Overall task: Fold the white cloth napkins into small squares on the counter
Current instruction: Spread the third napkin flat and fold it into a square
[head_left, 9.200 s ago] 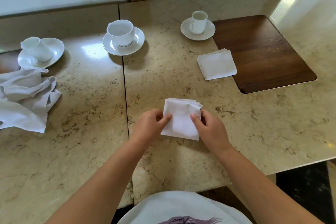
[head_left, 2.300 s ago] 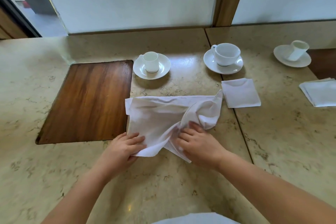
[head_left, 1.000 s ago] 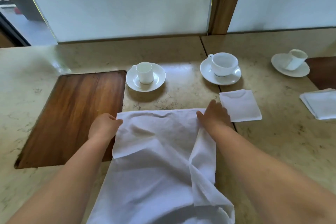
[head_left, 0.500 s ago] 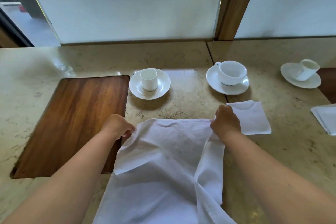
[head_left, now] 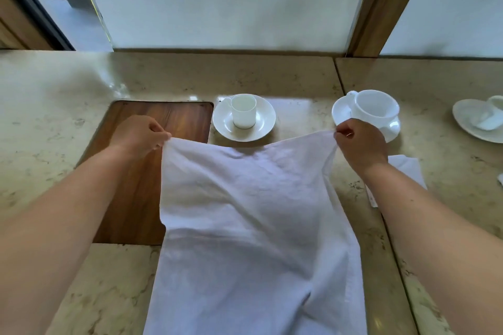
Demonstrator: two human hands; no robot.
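Note:
A large white cloth napkin [head_left: 250, 226] is stretched open above the marble counter [head_left: 54, 130], running from my hands down past the bottom edge of the view. My left hand [head_left: 138, 136] pinches its far left corner over the wooden inlay. My right hand [head_left: 359, 141] pinches its far right corner in front of a cup. The far edge sags between the two corners. A folded white napkin [head_left: 405, 168] lies on the counter under my right forearm, mostly hidden.
A dark wooden inlay [head_left: 152, 144] sits in the counter at left. A small cup on a saucer [head_left: 243, 117] stands just beyond the cloth. A wider cup and saucer [head_left: 373, 109] is behind my right hand, a third saucer [head_left: 479, 119] at far right. Frosted glass panels close off the back.
Both hands have lifted the napkin's far corners and pulled them apart, so the cloth is now spread taut and raised. The view has tilted closer to the counter.

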